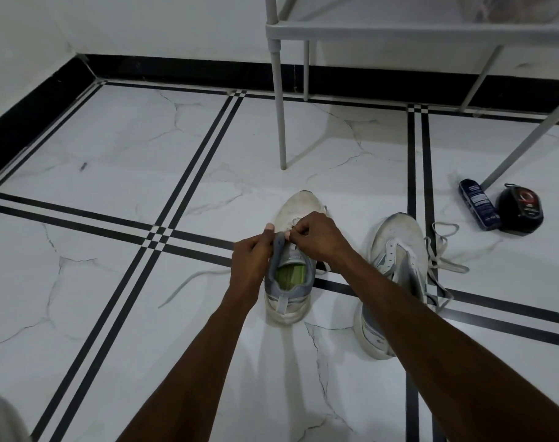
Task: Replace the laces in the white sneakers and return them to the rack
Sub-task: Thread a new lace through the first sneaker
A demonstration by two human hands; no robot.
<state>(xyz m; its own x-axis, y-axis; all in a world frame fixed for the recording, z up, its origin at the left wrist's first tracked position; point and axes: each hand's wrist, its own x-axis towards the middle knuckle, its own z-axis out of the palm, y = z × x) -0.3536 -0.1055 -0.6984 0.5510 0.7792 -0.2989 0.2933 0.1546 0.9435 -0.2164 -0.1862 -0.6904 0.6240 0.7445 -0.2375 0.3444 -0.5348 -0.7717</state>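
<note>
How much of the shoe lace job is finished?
Not much is finished. Both hands work on the near sneaker: the left hand holds its grey tongue, the right hand pinches something at the eyelets, likely lace. One lace trails on the floor beside it. The other sneaker lies tipped with loose laces. Neither shoe is on the rack yet.

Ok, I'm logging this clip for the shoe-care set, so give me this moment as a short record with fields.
setting: white marble-look tiled floor with black stripes
left hand: grips the grey tongue of the centre white sneaker
right hand: pinches at that sneaker's eyelet area
second white sneaker: beside it, to the right
loose white lace: left of the centre sneaker
grey metal rack: behind
blue can, black round case: right
</note>
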